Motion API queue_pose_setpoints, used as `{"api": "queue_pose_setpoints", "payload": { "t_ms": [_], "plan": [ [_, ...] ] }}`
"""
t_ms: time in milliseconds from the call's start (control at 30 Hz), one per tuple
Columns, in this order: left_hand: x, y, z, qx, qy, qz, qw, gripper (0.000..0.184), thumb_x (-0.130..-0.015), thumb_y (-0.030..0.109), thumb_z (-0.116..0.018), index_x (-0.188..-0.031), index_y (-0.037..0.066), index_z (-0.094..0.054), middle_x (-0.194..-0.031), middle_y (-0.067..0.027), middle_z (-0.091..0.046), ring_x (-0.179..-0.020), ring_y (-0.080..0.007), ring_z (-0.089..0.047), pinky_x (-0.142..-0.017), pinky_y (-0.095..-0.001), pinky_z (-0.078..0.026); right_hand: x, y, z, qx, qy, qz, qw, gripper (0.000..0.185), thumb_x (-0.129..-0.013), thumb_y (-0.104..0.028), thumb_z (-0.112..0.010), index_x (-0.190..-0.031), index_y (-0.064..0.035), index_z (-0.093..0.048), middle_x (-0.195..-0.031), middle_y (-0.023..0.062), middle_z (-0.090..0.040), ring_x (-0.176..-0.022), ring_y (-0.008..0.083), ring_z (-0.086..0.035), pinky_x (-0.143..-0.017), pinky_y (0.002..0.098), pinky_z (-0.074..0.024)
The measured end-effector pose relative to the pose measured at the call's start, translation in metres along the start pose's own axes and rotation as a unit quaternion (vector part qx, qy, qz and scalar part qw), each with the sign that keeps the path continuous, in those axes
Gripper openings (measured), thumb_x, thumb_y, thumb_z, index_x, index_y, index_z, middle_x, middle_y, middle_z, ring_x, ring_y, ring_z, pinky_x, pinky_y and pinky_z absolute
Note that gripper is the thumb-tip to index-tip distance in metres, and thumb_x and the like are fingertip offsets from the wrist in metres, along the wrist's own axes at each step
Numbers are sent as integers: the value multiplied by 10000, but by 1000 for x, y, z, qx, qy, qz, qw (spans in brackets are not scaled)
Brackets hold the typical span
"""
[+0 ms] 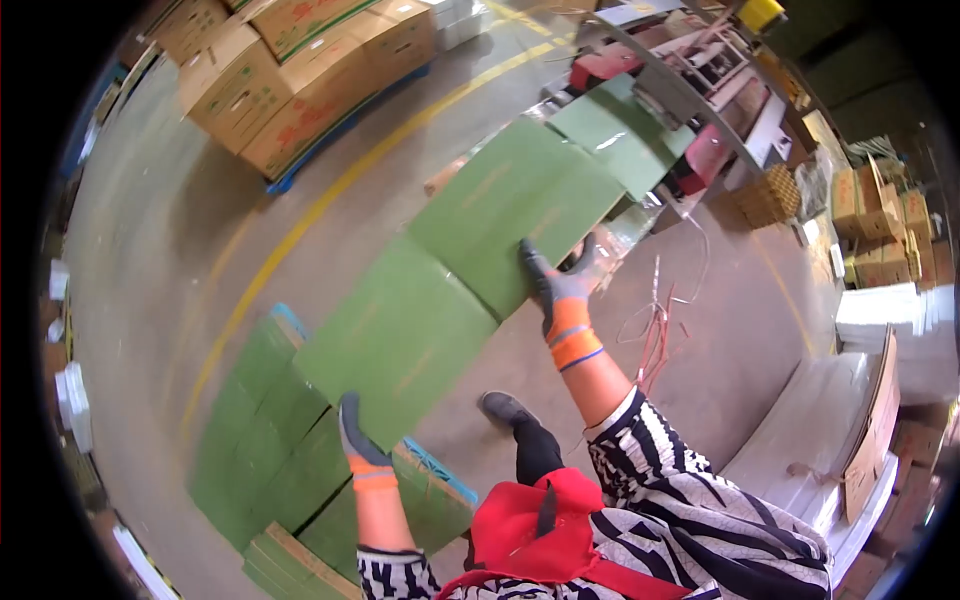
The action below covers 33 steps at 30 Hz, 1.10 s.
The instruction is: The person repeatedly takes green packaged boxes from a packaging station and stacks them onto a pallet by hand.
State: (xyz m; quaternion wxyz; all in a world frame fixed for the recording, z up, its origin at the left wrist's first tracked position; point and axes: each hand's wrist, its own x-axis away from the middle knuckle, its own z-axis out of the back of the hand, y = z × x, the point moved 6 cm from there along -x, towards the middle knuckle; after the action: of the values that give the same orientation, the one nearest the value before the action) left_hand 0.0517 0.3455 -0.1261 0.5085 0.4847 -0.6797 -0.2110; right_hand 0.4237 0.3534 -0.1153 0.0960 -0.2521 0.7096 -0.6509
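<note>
A long green cardboard sheet [400,335] with a crease across its middle stretches from near my body up toward a machine. At its near end, my left hand [362,438], in a grey glove with an orange cuff, grips the edge with the thumb on top. My right hand [560,280], gloved the same way, holds the right edge close to the crease, its thumb on the upper face. The fingers beneath the sheet are mostly hidden. Below and left lies a stack of green cardboard sheets [265,440] on a blue pallet [440,470].
The sheet's far end meets another green panel [615,125] at a metal-framed machine [700,90]. Brown cartons [330,75] stand on a pallet at upper left. Red straps [655,340] lie on the floor at right, near a wrapped white stack [800,430]. A wicker basket [768,197] stands beyond.
</note>
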Motion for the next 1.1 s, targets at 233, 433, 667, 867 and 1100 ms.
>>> {"api": "queue_pose_setpoints", "payload": {
  "t_ms": [233,433,667,867,1100],
  "plan": [
    [6,-19,74,90,56,-5,994,308,-901,250,-513,-1142,59,-535,-1086,-46,-580,-979,-176,-569,-859,-326,-474,48,-11,-5,67,-54,-121,989,607,-826,-382,-655,-1324,-246,-336,-809,21,-601,-569,161,-556,-441,286,-381],
    [151,-73,270,158,193,-55,967,326,-893,219,-540,-1172,52,-529,-1092,-44,-579,-979,-171,-569,-857,-315,-474,230,57,-63,41,-299,-197,933,671,-829,-187,-660,-1371,-228,-267,-1279,27,-464,-1113,193,-499,-794,401,-481],
    [341,-181,554,353,211,-227,883,385,-934,229,-480,-1272,48,-442,-1234,-79,-514,-1097,-204,-522,-925,-344,-447,577,279,-122,166,-489,-340,786,949,-761,-90,-723,-1438,-213,-69,-1178,111,-536,-984,224,-578,-816,392,-470],
    [420,-178,713,423,405,-194,787,494,-934,359,-441,-1313,45,-399,-1271,-101,-488,-1141,-254,-492,-947,-384,-425,835,457,-154,301,-610,-298,669,898,-737,-205,-757,-1425,-166,-180,-1160,82,-551,-1050,193,-531,-835,362,-453],
    [407,-227,777,498,408,-184,743,517,-919,372,-459,-1309,36,-405,-1271,-111,-489,-1140,-260,-491,-952,-390,-420,902,482,-168,262,-649,-319,639,853,-758,-129,-728,-1416,-189,-189,-1224,78,-521,-1057,194,-553,-851,363,-484]
  ]
}}
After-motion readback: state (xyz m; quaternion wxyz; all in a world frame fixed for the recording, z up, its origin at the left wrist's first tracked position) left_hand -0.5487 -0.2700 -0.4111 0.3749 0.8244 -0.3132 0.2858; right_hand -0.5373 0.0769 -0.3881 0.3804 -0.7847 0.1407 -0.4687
